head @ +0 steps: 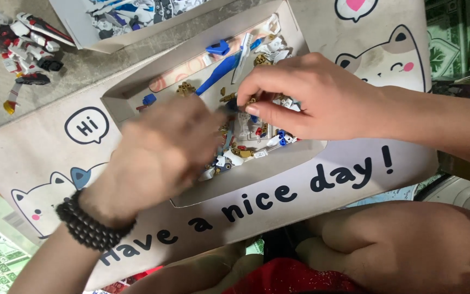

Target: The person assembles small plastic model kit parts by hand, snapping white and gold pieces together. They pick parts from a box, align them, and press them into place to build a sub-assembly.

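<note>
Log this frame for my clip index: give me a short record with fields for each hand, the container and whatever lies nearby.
left hand: blurred, over the box's near side, black bead bracelet on the wrist
right hand: fingertips pinching a small part among the pieces; which part is unclear
container: shallow cardboard box holding loose blue, white and gold model kit parts
surface: cloth mat with cartoon cats
nearby: assembled white and red robot model, top left

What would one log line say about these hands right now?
left hand: blurred over box | right hand: pinching small part | toy robot: aside
</note>
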